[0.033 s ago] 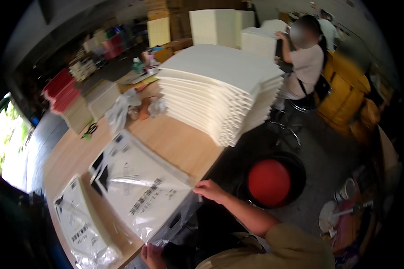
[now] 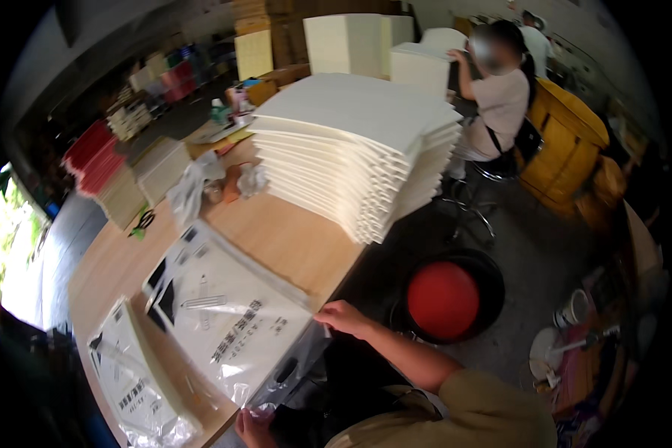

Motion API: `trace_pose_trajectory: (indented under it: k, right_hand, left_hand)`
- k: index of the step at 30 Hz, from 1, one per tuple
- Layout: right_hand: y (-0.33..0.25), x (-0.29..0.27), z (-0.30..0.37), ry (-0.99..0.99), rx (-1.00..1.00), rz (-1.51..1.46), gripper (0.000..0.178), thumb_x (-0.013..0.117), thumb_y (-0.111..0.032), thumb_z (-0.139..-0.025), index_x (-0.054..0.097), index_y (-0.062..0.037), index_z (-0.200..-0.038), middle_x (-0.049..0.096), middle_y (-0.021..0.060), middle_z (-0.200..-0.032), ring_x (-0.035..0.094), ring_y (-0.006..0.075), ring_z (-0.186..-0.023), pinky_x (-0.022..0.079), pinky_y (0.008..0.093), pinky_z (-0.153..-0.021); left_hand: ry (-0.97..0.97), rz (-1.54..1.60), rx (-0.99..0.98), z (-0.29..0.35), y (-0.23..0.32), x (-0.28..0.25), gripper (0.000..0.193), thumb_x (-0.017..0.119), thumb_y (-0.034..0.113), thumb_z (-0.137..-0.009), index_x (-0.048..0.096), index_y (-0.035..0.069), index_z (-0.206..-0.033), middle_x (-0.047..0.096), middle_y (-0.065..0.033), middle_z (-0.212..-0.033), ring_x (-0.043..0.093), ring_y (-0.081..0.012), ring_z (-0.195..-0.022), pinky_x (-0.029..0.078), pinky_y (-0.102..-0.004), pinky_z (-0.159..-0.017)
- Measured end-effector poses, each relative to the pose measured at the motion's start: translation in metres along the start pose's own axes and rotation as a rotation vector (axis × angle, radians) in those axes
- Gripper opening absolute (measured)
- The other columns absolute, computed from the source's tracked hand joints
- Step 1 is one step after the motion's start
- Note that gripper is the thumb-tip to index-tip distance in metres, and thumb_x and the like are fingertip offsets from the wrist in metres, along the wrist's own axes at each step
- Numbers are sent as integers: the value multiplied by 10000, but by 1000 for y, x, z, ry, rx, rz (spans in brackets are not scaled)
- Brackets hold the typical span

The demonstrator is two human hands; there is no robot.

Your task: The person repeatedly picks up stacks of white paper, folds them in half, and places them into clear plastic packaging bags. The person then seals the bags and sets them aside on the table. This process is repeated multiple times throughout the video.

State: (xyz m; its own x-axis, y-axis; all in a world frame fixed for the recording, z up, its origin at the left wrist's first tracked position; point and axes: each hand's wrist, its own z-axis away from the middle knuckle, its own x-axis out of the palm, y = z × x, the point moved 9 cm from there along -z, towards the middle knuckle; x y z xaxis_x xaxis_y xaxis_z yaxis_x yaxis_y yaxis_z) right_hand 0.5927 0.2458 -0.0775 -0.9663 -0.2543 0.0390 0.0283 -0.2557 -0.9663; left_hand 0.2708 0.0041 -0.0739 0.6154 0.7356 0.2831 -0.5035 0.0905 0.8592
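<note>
Your right hand (image 2: 343, 317) has its fingers clamped on one near corner of the clear bag (image 2: 231, 313); your left hand (image 2: 254, 429) pinches the other. Bag lies on the tabletop (image 2: 291, 235), near end past the edge, second bag (image 2: 138, 373) left, white stack (image 2: 358, 112) beyond.

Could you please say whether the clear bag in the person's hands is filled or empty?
Filled: pale sheets show through the clear bag, held by left hand and right hand.
</note>
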Motion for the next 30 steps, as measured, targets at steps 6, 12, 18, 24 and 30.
trace_pose_trajectory:
  k: [6,12,18,24,30]
  right_hand:
    - [7,3,-1,-8,-12,-151,247,708,-257,-925,732,-11,-912,680,23,-767,577,81,-644,437,245,-590]
    - [2,6,2,-53,122,-120,252,718,-265,-913,716,-17,-874,692,40,-769,552,77,-590,406,234,-531]
    - [-23,13,24,-66,107,-224,206,703,-210,-910,696,-8,-876,692,81,-773,591,113,-614,442,253,-553]
    - [-2,15,35,-221,260,-289,195,631,-147,-948,654,36,-1013,715,123,-865,689,182,-655,542,275,-570]
    - [-58,45,64,-214,60,15,211,591,-101,-961,621,44,-1111,718,132,-872,680,155,-617,491,241,-494]
  left_hand:
    - [-355,-415,-54,-64,-53,-42,575,679,167,-950,358,64,-1416,559,-206,-1229,638,-282,-908,600,-474,-734]
    - [-111,-70,-105,-6,14,1,218,567,220,-997,638,30,-917,632,-13,-816,581,-124,-696,516,-304,-627]
    - [-222,-387,123,-6,36,4,205,567,162,-982,656,-20,-947,655,-58,-748,572,-123,-592,434,-263,-537]
    - [-360,-182,-126,5,10,13,368,518,209,-1045,559,-92,-1253,682,-157,-1098,708,-263,-907,593,-378,-771]
    - [-339,-499,332,33,69,50,307,504,102,-1035,501,-23,-1315,713,-118,-972,724,-211,-801,569,-322,-673]
